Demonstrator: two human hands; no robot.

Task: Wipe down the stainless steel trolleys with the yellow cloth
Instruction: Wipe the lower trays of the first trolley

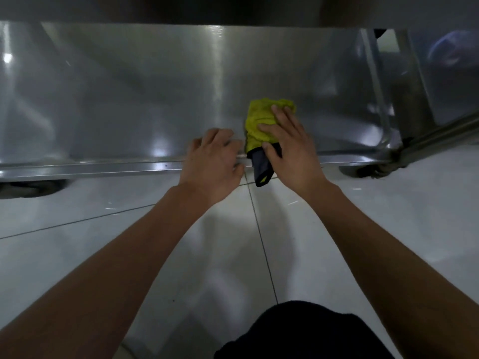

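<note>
The low shelf of a stainless steel trolley [134, 99] fills the upper half of the view. A bunched yellow cloth [256, 120] with a dark grey edge lies on the shelf near its front rim, the dark end hanging over the rim. My right hand [290, 149] presses flat on the cloth with straight, spread fingers. My left hand [212, 159] rests on the front rim just left of the cloth, its fingers curled over the edge of the shelf.
An upper shelf edge [233, 22] overhangs at the top. A trolley leg and wheel [383, 161] stand at the right, with a second steel frame [440, 130] beside them. White tiled floor [233, 255] lies below; my dark-clothed knee [303, 332] shows at the bottom.
</note>
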